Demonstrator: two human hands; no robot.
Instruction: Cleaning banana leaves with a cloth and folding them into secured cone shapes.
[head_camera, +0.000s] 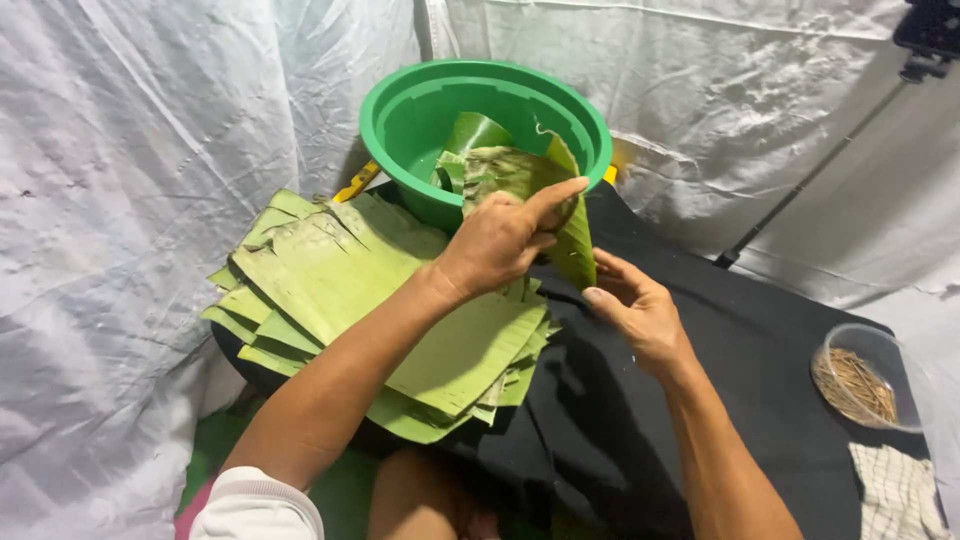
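My left hand (503, 238) grips a folded banana leaf piece (520, 178) from above, fingers wrapped over its top, in front of a green plastic basin (400, 115). My right hand (635, 308) touches the lower edge of the same leaf from the right, fingers curled under it. More folded leaf pieces lie inside the basin behind it. A thick stack of flat banana leaf sheets (340, 280) lies under my left forearm on a black cloth (750, 340).
A clear bowl of thin brown sticks (860, 385) stands at the right on the black cloth, with a checked cloth (900, 495) below it. White sheeting (130, 200) hangs all around. A dark tripod leg (800, 180) slants at the back right.
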